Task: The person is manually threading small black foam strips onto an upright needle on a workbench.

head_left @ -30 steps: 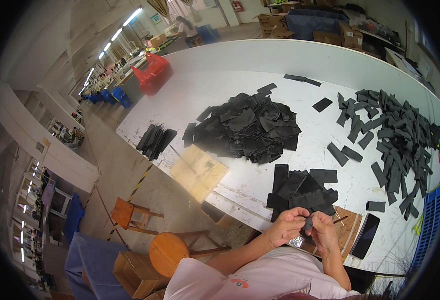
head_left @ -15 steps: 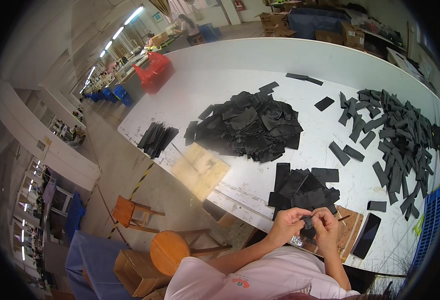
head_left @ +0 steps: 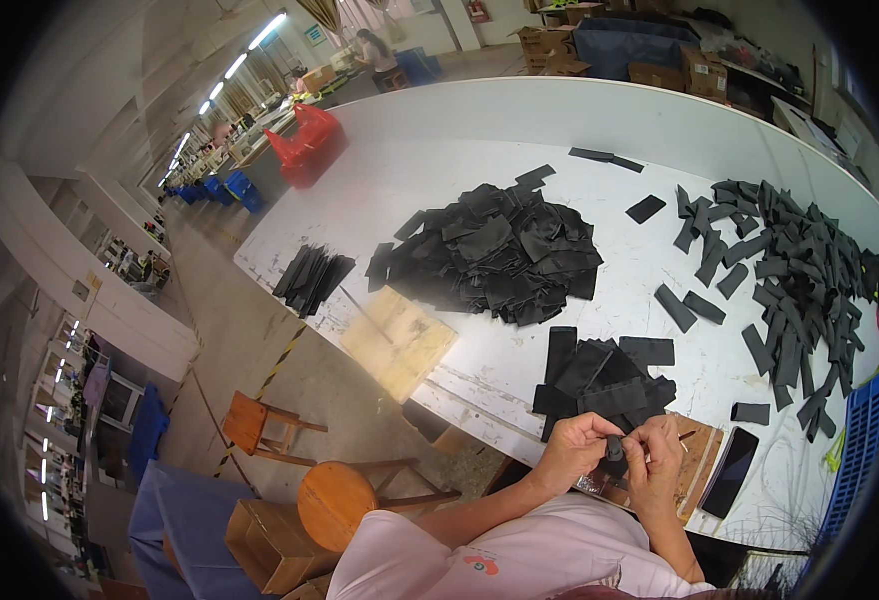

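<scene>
Between my two hands is a small piece of black fabric (head_left: 615,452), bunched up over the table's near edge. My left hand (head_left: 577,446) pinches it from the left, thumb and fingertips together. My right hand (head_left: 655,458) pinches it from the other side, and its fingers partly cover the piece. Just beyond my hands lies a small stack of flat black fabric pieces (head_left: 600,372). Under my right hand is a brown wooden board (head_left: 702,455) with a thin dark stick on it. A black phone (head_left: 731,472) lies to the right of the board.
A large heap of black pieces (head_left: 520,250) covers the table's middle. Folded black strips (head_left: 800,290) spread along the right, near a blue crate (head_left: 853,455). A pale wooden board (head_left: 398,342) overhangs the left edge. A red bag (head_left: 305,145) sits far left; a round stool (head_left: 337,505) stands below.
My right hand has shifted slightly around the fabric, its fingers bending closer over it. The left hand keeps its pinch almost in place.
</scene>
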Tool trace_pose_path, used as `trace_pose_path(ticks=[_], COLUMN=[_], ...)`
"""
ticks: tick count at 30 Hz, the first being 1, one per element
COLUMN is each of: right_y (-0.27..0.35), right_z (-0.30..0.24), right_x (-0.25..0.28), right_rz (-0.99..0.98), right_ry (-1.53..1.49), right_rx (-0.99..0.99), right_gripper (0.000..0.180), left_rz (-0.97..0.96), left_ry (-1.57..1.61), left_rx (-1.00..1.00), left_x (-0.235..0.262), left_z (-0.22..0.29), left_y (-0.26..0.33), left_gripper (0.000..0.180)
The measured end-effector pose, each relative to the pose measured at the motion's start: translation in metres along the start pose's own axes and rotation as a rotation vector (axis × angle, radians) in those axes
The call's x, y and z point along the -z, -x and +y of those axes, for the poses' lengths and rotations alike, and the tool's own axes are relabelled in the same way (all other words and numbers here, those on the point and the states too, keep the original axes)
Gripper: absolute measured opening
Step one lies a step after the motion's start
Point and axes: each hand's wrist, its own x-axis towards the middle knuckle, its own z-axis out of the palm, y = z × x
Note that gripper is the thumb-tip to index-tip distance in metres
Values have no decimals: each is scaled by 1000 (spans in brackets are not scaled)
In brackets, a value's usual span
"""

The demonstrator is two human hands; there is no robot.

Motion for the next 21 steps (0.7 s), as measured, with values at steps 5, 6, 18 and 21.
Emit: trace_pose_path(ticks=[5, 6, 18, 21], right_y=[5, 4, -11, -13], right_z=[-11, -13, -6, 4], right_x=[14, 19, 69, 67], right_rz=[35, 39, 218, 116], right_ry=[5, 7, -209, -527], right_rx=[31, 31, -232, -468], right_gripper=[9, 9, 24, 26], left_rz=[-269, -426, -620, -524], left_ry=[333, 502, 689, 680], left_rx=[194, 291, 473, 441], left_x=[6, 6, -63, -56], left_z=[6, 10, 35, 20], left_y=[-3, -5, -33, -44], left_gripper=[17, 21, 21, 20])
